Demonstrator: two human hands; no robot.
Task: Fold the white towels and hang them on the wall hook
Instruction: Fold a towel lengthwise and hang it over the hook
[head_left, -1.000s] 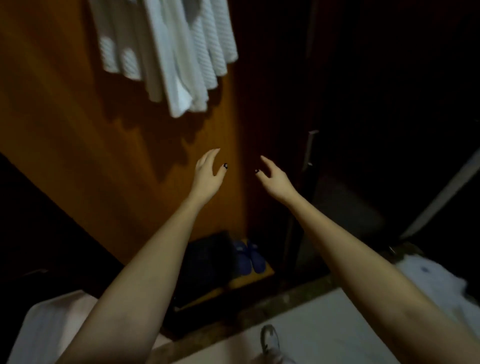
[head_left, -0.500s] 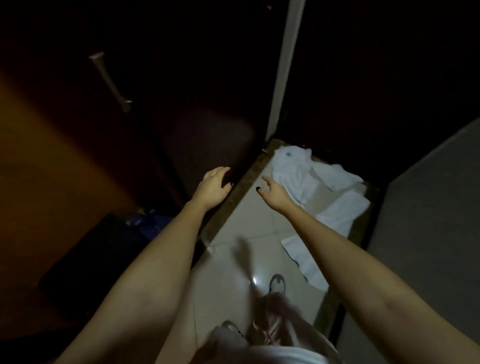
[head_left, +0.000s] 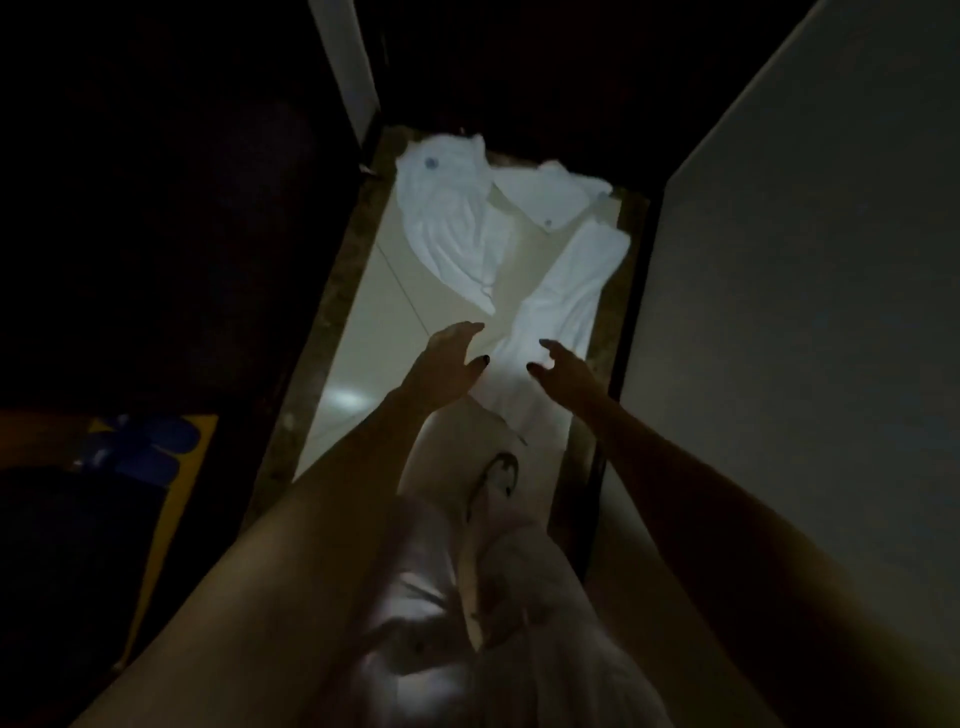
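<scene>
towels (head_left: 452, 223), white and crumpled, strewn on the pale tiled floor (head_left: 374, 332) of a narrow passage, the long towel (head_left: 571, 291) nearest. left hand (head_left: 447, 364) and right hand (head_left: 563, 371) stretched out over its near end, fingers loose and spread, grasping nothing. blue slippers (head_left: 150, 447) off to the left in the dark, well apart from them.

Left hand (head_left: 447, 364): we see it spread, holding nothing.
Right hand (head_left: 569, 374): spread too, empty.
Long towel (head_left: 569, 291): on the floor (head_left: 363, 332), just beyond our right fingertips (head_left: 549, 346).
Crumpled towels (head_left: 447, 228): farther past our left fingertips (head_left: 466, 328).
Blue slippers (head_left: 140, 447): well left of them.
</scene>
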